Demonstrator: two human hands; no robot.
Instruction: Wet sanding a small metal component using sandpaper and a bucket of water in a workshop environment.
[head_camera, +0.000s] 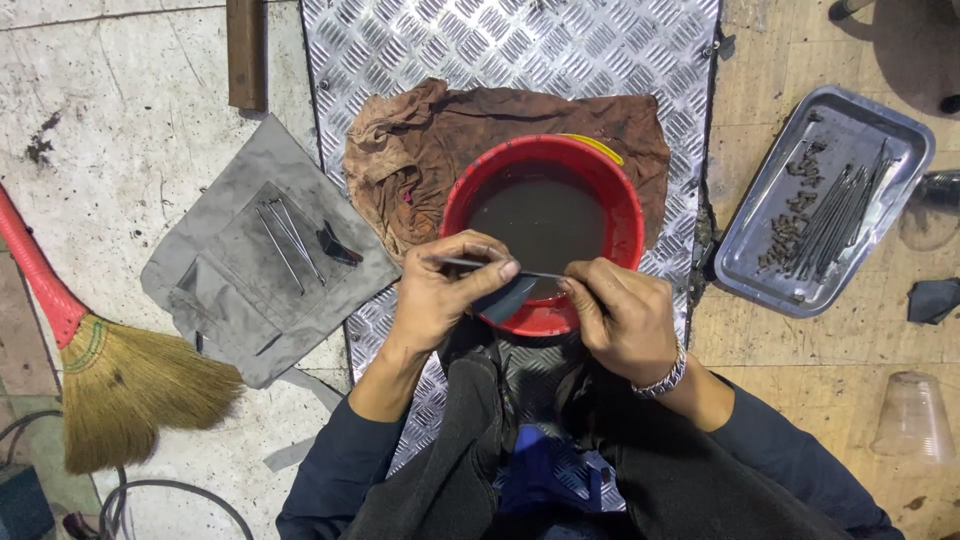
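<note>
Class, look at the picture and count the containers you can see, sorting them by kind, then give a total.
Red bucket of dark liquid: 1
Metal tray of thin rods: 1
Clear plastic cup: 1
Total: 3

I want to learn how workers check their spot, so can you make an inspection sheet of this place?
Surface: ridged metal plate on worn concrete floor.
Job's things: thin metal rod, red bucket of dark liquid.
Clutter: brown rag, grey cloth with rods, metal tray of rods and small parts, broom, plastic cup.
Grippers: left hand and right hand each have a grip on the rod.
Cables: loops at lower left.
Surroundings: nothing seen.
</note>
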